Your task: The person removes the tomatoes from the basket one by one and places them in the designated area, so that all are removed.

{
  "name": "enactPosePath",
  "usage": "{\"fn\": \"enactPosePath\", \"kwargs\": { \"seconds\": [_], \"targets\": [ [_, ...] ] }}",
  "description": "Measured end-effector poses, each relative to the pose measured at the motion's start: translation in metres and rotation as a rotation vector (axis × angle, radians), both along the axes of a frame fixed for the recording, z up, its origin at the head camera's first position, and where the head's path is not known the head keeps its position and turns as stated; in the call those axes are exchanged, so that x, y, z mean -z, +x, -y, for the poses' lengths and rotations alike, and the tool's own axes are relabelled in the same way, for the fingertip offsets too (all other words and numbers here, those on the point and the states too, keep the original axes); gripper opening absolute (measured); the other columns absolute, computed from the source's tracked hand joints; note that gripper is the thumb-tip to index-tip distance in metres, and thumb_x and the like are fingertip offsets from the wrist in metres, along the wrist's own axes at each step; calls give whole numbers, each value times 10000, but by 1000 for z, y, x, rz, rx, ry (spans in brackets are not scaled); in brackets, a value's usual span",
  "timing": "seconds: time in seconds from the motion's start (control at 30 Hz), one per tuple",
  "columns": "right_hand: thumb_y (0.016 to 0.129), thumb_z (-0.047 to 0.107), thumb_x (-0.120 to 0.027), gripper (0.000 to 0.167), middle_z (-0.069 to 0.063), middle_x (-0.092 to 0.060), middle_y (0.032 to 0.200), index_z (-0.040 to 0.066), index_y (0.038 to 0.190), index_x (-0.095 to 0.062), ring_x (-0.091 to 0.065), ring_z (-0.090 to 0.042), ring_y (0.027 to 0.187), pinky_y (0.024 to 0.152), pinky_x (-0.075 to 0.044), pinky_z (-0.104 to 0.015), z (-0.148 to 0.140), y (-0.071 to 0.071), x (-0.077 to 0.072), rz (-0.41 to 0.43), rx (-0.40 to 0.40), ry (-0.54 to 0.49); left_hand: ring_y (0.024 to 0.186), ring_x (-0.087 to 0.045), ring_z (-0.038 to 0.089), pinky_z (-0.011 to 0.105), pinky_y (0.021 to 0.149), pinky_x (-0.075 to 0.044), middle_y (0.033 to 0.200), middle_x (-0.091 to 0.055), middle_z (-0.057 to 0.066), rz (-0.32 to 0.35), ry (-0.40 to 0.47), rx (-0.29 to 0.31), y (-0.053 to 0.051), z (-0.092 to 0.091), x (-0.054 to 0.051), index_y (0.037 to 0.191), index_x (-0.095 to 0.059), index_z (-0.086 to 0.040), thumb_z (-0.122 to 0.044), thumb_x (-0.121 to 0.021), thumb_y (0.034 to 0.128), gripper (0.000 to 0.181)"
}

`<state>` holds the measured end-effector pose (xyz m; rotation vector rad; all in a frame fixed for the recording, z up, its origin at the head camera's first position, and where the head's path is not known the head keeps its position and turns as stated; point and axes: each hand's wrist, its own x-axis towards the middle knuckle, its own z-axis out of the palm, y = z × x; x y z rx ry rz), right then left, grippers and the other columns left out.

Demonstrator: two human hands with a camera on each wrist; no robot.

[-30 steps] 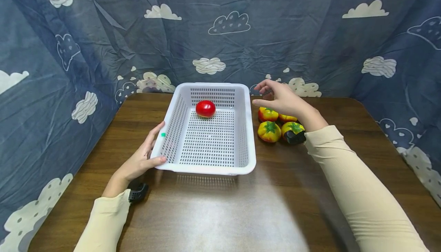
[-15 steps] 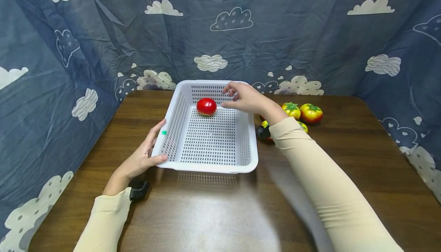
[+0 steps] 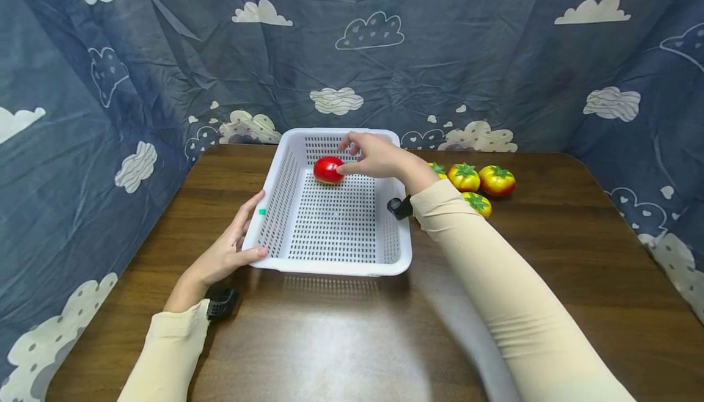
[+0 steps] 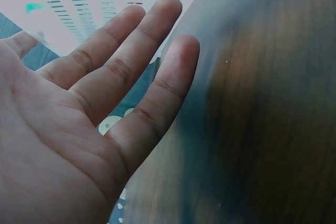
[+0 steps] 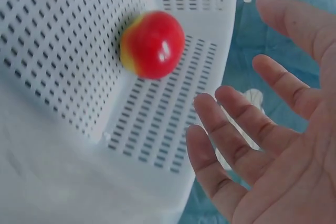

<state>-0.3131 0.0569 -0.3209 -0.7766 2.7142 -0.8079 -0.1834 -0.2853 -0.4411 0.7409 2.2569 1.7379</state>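
Observation:
A white perforated plastic basket (image 3: 330, 267) stands on the wooden table. In it, near the back left, lies a glossy red tomato-like fruit (image 3: 328, 170), with yellow on one side in the right wrist view. My left hand (image 3: 222, 255) rests at the basket's left front corner, its thumb on the rim. In the left wrist view its other fingers (image 4: 131, 77) lie nearly straight by the outer wall. My right hand (image 3: 376, 156) hovers over the basket's back right part with fingers loosely bent. It holds nothing; the right wrist view shows it apart from the fruit.
Several yellow-red fruits with green leafy tops (image 3: 497, 181) lie right of the basket, partly hidden by my right arm. A blue cloud-print curtain (image 3: 368, 84) hangs behind the table (image 3: 550, 255). Each wrist wears a black camera.
My right hand has moved left from above the fruits at the right to over the basket, near the red fruit. The left hand stays at the basket's corner.

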Motion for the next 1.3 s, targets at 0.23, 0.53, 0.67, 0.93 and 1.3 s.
{"fn": "enactPosePath", "kwargs": {
  "seconds": [0.23, 0.53, 0.67, 0.93, 1.3],
  "targets": [
    [986, 313, -756, 530, -226, -638, 1381, 73, 1427, -587, -608, -328, 1187, 1065, -498, -468, 21, -6, 13, 37, -8, -13, 1218, -675, 253, 300, 920, -595, 1617, -377, 378, 11, 2, -7, 0, 1, 0, 1733, -18, -270, -113, -714, 947, 1061],
    [985, 319, -748, 615, -201, -625, 1446, 44, 1497, -548, -599, -334, 1301, 1116, -521, -452, 39, -11, 31, 74, -23, -14, 1236, -656, 342, 302, 928, -591, 1619, -384, 368, 21, -8, -11, 1, 0, -1, 1733, -17, -279, -126, -722, 944, 1070],
    [981, 303, -752, 614, -203, -592, 1473, 50, 1503, -552, -570, -371, 1359, 1108, -538, -472, 44, -12, 38, 64, -30, -9, 1240, -652, 332, 299, 927, -588, 1607, -396, 371, 25, -5, -16, 1, 0, 0, 1733, -24, -281, -128, -728, 944, 1069],
    [969, 300, -774, 658, -210, -456, 1575, 87, 1548, -544, -535, -368, 1409, 1147, -509, -475, 48, -15, 46, 53, 3, 18, 1274, -618, 420, 318, 923, -599, 1611, -372, 404, 15, 35, 10, 0, 1, 0, 1735, -17, -256, -129, -727, 956, 1062],
    [973, 314, -786, 719, -165, -350, 1685, 161, 1608, -485, -464, -345, 1458, 1180, -474, -490, 48, -15, 53, 56, 55, 68, 1299, -585, 474, 316, 939, -594, 1623, -351, 402, 31, 56, 18, 0, -1, 2, 1734, -15, -254, -131, -732, 958, 1063]
  ]
}}
